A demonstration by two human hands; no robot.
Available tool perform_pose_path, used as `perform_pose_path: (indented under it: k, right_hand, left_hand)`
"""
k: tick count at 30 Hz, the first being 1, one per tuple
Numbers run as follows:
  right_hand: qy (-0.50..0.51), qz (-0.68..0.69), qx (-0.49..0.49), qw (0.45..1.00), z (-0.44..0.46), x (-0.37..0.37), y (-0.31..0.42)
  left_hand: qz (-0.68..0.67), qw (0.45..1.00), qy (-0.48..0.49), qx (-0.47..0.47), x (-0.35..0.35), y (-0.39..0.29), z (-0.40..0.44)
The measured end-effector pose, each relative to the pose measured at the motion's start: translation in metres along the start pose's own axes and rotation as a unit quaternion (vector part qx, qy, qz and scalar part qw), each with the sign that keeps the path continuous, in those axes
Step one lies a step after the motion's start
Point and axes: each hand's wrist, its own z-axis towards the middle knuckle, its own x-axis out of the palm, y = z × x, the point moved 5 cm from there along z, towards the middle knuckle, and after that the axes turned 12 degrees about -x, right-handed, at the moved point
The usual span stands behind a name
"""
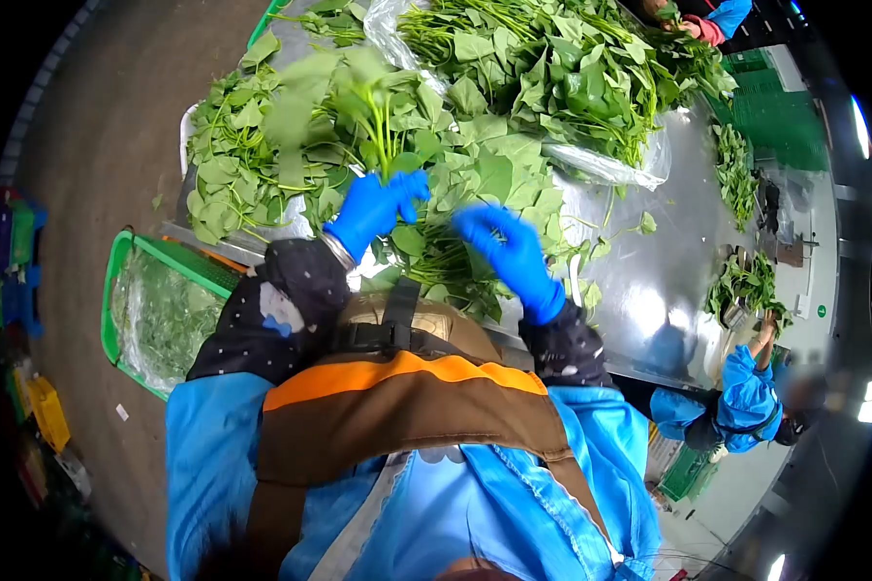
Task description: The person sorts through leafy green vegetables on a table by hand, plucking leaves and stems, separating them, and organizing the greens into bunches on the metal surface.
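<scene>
Blue gloves cover both hands. My left hand is closed round the stems of a bunch of leafy greens, whose leaves point away from me and are partly blurred. To its right, my right hand hovers over loose stems with its fingers curled; motion smears the fingertips, and whether they hold anything is unclear. Loose greens cover the metal table around and beyond both hands. Farther back, a large heap of greens lies partly on a clear plastic bag.
A green basket lined with clear plastic, with greens inside, stands left of the table. One person in blue handles greens at the right; another person's hand shows at the top right. More greens lie along the far side.
</scene>
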Motion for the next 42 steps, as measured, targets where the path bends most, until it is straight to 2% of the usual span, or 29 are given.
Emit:
perform_pose_path:
  k: [2, 3, 6, 7, 8, 10, 12, 13, 14, 15, 16, 18, 20, 21, 22, 23, 24, 26, 27, 28, 30, 32, 33, 34, 36, 37, 38, 41, 42]
  right_hand:
    - [0.108, -0.13, 0.034, 0.985, -0.049, 0.011, -0.033]
    - [0.088, -0.125, 0.082, 0.985, -0.071, 0.007, -0.048]
    - [0.049, -0.13, 0.186, 0.973, -0.115, -0.002, -0.075]
    - [0.051, -0.142, 0.197, 0.969, -0.122, -0.002, -0.079]
    - [0.051, -0.154, 0.207, 0.965, -0.128, -0.001, -0.083]
    - [-0.068, 0.018, 0.288, 0.955, -0.127, 0.005, -0.083]
    - [-0.15, 0.017, 0.271, 0.951, -0.109, 0.01, -0.079]
    - [-0.104, -0.022, 0.301, 0.948, -0.099, 0.015, -0.083]
    - [-0.122, -0.081, 0.262, 0.954, -0.089, 0.019, -0.083]
    - [-0.145, -0.036, 0.261, 0.954, -0.086, 0.016, -0.082]
    - [-0.168, 0.009, 0.256, 0.952, -0.08, 0.01, -0.077]
    - [-0.308, 0.148, 0.225, 0.913, -0.072, -0.041, -0.014]
    - [-0.218, 0.063, 0.197, 0.954, -0.055, -0.078, -0.001]
    - [-0.203, 0.058, 0.215, 0.954, -0.048, -0.078, -0.007]
    - [-0.186, 0.05, 0.229, 0.954, -0.04, -0.079, -0.009]
    - [-0.224, 0.058, 0.175, 0.957, -0.036, -0.09, 0.001]
    - [-0.248, 0.073, 0.173, 0.95, -0.033, -0.1, 0.011]
    - [-0.312, 0.094, 0.098, 0.94, -0.018, -0.078, 0.023]
    - [-0.286, 0.1, 0.078, 0.95, -0.01, -0.064, 0.028]
    - [-0.292, 0.098, 0.087, 0.948, -0.009, -0.053, 0.023]
    - [-0.275, 0.032, 0.026, 0.961, -0.005, -0.044, 0.025]
    - [-0.351, 0.013, 0.095, 0.932, -0.017, -0.066, 0.007]
    - [-0.364, -0.061, 0.091, 0.925, -0.027, -0.084, -0.021]
    - [-0.287, -0.3, 0.127, 0.901, -0.037, -0.099, -0.024]
    - [-0.172, -0.291, 0.31, 0.888, -0.047, -0.097, -0.022]
    - [-0.188, -0.227, 0.235, 0.926, -0.048, -0.084, -0.026]
    - [-0.208, -0.096, 0.171, 0.958, -0.047, -0.062, -0.032]
    - [-0.145, 0.075, 0.155, 0.974, -0.01, -0.01, -0.004]
    - [-0.117, 0.041, 0.173, 0.977, -0.008, 0.001, -0.018]
  left_hand:
    - [0.013, 1.0, -0.016, 0.012, 0.005, 0.043, 0.014]
    - [0.15, 0.985, -0.081, -0.003, 0.001, 0.051, 0.014]
    - [0.242, 0.96, -0.135, 0.047, -0.003, 0.071, 0.023]
    - [0.287, 0.93, -0.195, 0.122, -0.002, 0.068, 0.018]
    - [0.294, 0.935, -0.177, 0.088, -0.002, 0.072, 0.024]
    - [0.304, 0.942, -0.141, 0.017, -0.002, 0.068, 0.03]
    - [0.187, 0.976, -0.112, 0.009, -0.001, 0.067, 0.029]
    - [0.142, 0.987, -0.077, 0.007, -0.007, 0.073, 0.038]
    - [0.097, 0.994, -0.042, 0.005, -0.01, 0.08, 0.045]
    - [0.019, 1.0, -0.015, 0.002, -0.008, 0.072, 0.04]
    - [0.012, 0.997, -0.036, -0.067, -0.009, 0.062, 0.029]
    - [-0.068, 0.986, 0.006, -0.149, -0.011, 0.03, -0.004]
    - [-0.117, 0.986, 0.061, -0.102, -0.004, 0.018, -0.015]
    - [-0.136, 0.984, 0.095, -0.071, 0.002, 0.006, -0.016]
    - [-0.112, 0.989, 0.081, -0.046, 0.009, -0.003, -0.018]
    - [-0.101, 0.989, 0.094, -0.045, 0.015, -0.014, -0.017]
    - [-0.095, 0.989, 0.103, -0.054, 0.022, -0.017, -0.022]
    - [-0.029, 0.991, 0.121, -0.048, 0.054, -0.017, -0.025]
    - [0.001, 0.989, 0.126, -0.076, 0.063, -0.019, -0.032]
    - [-0.038, 0.988, 0.125, -0.079, 0.071, -0.012, -0.029]
    - [-0.023, 0.989, 0.133, -0.057, 0.071, -0.005, -0.021]
    - [-0.029, 0.993, 0.09, -0.073, 0.059, -0.007, -0.023]
    - [-0.033, 0.994, 0.069, -0.078, 0.052, -0.01, -0.025]
    - [-0.014, 0.998, 0.051, -0.037, 0.046, -0.005, -0.021]
    - [0.016, 0.999, 0.01, 0.047, 0.039, 0.013, -0.008]
    - [-0.08, 0.995, 0.019, 0.049, 0.04, 0.016, -0.009]
    - [-0.039, 0.999, 0.02, 0.032, 0.041, 0.021, -0.01]
    - [0.057, 0.998, -0.002, 0.022, 0.044, 0.029, -0.009]
    - [0.025, 1.0, 0.0, -0.013, 0.044, 0.028, -0.012]
